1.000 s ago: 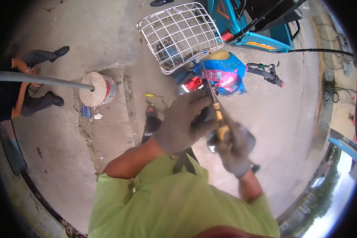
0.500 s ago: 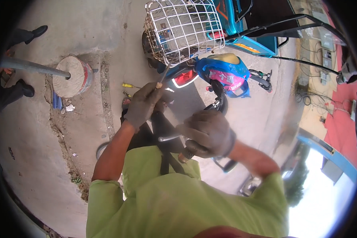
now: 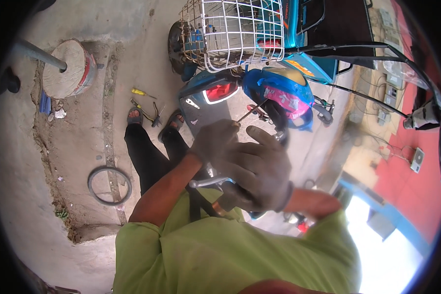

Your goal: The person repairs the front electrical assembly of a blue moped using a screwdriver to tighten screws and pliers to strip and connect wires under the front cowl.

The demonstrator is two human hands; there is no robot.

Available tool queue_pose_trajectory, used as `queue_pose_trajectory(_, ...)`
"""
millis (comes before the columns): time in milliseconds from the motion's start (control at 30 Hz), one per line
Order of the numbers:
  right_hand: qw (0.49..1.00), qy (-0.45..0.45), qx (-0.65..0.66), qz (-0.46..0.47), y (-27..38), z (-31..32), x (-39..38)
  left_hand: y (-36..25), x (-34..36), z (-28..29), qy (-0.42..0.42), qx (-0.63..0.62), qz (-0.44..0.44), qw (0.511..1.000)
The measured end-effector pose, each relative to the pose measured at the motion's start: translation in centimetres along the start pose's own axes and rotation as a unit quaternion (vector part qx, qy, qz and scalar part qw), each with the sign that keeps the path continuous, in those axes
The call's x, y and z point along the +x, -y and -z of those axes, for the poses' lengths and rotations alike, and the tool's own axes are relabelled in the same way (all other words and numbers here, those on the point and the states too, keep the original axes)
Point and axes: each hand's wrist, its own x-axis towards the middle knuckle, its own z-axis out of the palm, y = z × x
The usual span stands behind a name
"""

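My left hand (image 3: 214, 141), in a dark grey glove, is closed on a thin-shafted tool (image 3: 252, 111) like a screwdriver. Its shaft points up and right, and most of its handle is hidden in my fingers. My right hand (image 3: 257, 171), gloved the same way, lies over a dark handlebar grip (image 3: 225, 203), with its thumb apart and its fingers stretched toward the left hand. Beside them a silver brake lever (image 3: 208, 182) sticks out to the left. Part of the handlebar is hidden under my hands.
A white wire basket (image 3: 240, 36) stands ahead, by a blue bag (image 3: 259, 83) on the scooter (image 3: 206, 93). A yellow-handled screwdriver (image 3: 141, 92) and pliers (image 3: 157, 115) lie near my feet. Left are a tyre (image 3: 110, 185) and a pole's round base (image 3: 66, 68).
My left hand has moved right and down with the tool, close against my right hand. The tool now leans further right. The view has shifted, showing the tyre and my feet.
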Motion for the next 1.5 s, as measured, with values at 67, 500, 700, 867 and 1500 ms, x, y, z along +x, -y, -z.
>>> queue_pose_trajectory(67, 1.000, -0.007, 0.008, 0.005, -0.2, -0.2, -0.1, 0.6, -0.3, -0.3, -0.009, -0.024, 0.012, 1.000)
queue_pose_trajectory(500, 1.000, -0.022, -0.005, 0.010, -0.4, -0.6, -0.4, -2.3, 1.9, 0.6, -0.116, 0.252, -0.092, 0.956)
queue_pose_trajectory(700, 0.999, -0.028, -0.025, 0.001, -0.3, -0.9, -0.5, -0.7, 3.9, -0.2, -0.153, 0.195, -0.141, 0.958)
queue_pose_trajectory(867, 0.999, -0.022, -0.027, -0.010, -0.4, -1.2, -0.6, -0.8, 4.3, -4.1, -0.135, -0.121, 0.067, 0.981)
queue_pose_trajectory(1500, 0.996, -0.082, 0.034, -0.008, -0.4, -1.1, -0.5, -12.7, 11.2, 2.5, -0.021, -0.035, 0.219, 0.975)
